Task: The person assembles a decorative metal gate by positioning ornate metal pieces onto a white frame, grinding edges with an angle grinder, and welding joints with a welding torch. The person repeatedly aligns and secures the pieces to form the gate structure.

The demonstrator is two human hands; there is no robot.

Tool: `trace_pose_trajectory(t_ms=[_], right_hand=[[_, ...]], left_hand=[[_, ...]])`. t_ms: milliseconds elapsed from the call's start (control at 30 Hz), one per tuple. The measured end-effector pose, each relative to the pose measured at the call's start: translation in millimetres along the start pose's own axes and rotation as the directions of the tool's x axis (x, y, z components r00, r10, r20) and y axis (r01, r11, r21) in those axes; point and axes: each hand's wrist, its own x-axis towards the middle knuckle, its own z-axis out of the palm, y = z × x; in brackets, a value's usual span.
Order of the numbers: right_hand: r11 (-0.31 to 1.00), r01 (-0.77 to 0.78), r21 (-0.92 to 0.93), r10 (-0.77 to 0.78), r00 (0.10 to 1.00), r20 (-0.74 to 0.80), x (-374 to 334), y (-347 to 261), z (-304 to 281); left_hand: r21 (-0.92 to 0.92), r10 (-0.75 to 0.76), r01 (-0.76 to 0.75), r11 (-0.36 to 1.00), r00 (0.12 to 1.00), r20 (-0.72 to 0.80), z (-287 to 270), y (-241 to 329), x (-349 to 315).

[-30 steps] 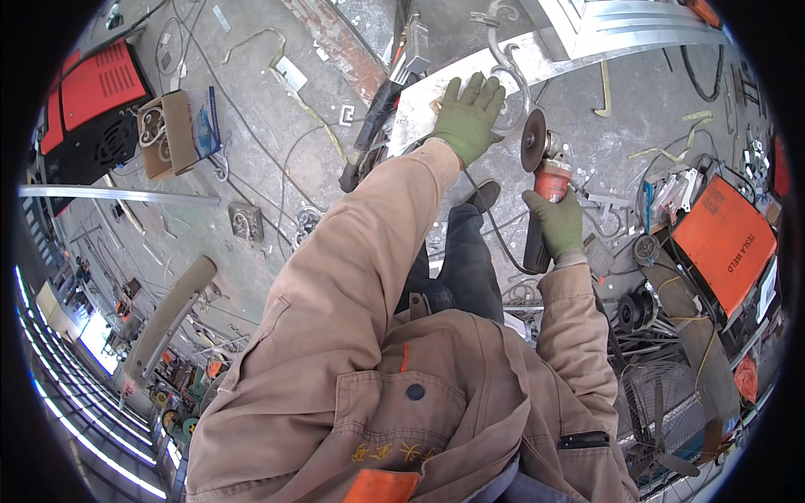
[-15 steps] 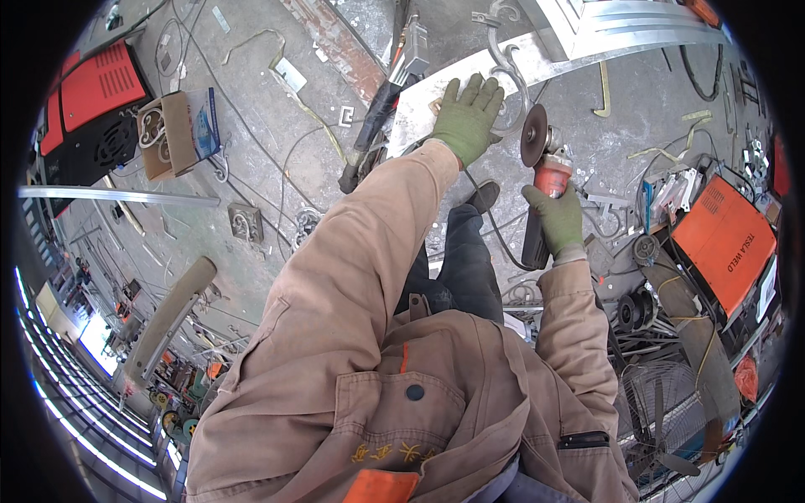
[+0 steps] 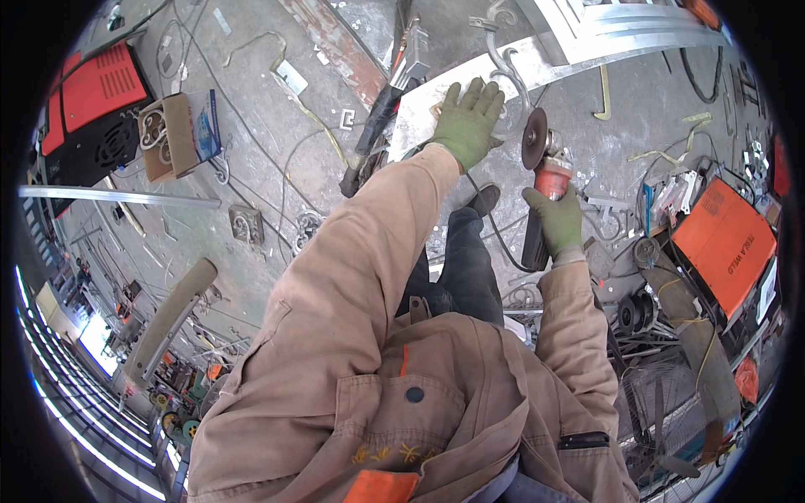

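Observation:
My left hand (image 3: pixel 465 126), in a green work glove, is spread with its palm down over a pale metal sheet (image 3: pixel 412 120). Its fingers are apart and hold nothing; a curled metal scroll piece (image 3: pixel 511 67) lies just beyond its fingertips. My right hand (image 3: pixel 560 220), gloved alike, is wrapped round the body of a red and black angle grinder (image 3: pixel 553 181). The grinder's brown disc (image 3: pixel 534 137) points away from me, to the right of my left hand and apart from it. A dark cord runs from the grinder's rear end toward my left arm.
On the left stand a red and black machine (image 3: pixel 101 88) and a cardboard box (image 3: pixel 165 138) of scroll pieces. An orange machine (image 3: pixel 725 245) is at the right, near a fan cage (image 3: pixel 662 411). Cables and metal scraps litter the concrete floor (image 3: pixel 260 159). Silver framing (image 3: pixel 629 32) lies far right.
Almost nothing differs. My left hand stays spread over the sheet, and the grinder in my right hand has barely shifted.

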Motion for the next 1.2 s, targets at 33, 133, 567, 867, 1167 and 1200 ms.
trace_pose_trajectory(t_ms=[33, 133, 567, 867, 1167, 1200], right_hand=[[0.999, -0.003, 0.043, 0.002, 1.0, 0.008, -1, 1, 1], [0.996, -0.05, 0.068, 0.047, 0.998, 0.037, -11, 0, 0], [0.999, -0.05, -0.021, 0.051, 0.998, 0.048, -1, -5, -4], [1.0, -0.007, -0.009, 0.008, 0.999, 0.046, 13, -1, -2], [0.999, -0.035, -0.004, 0.035, 0.998, 0.049, 23, -9, -2], [0.999, -0.041, -0.004, 0.041, 0.998, 0.056, 24, -9, -3]], left_hand=[[0.006, 0.003, -0.003, 1.0, 1.0, 0.006, -1, 0, 2], [-0.032, -0.007, 0.006, 0.999, 1.0, -0.008, 1, -1, -2], [-0.027, -0.003, 0.003, 1.0, 1.0, -0.018, 3, -1, -1], [-0.005, 0.001, -0.001, 1.0, 1.0, 0.002, 1, -1, -1], [-0.004, 0.005, -0.005, 1.0, 1.0, 0.009, 0, -2, -1], [-0.006, 0.007, -0.007, 1.0, 1.0, 0.001, 1, -2, -1]])
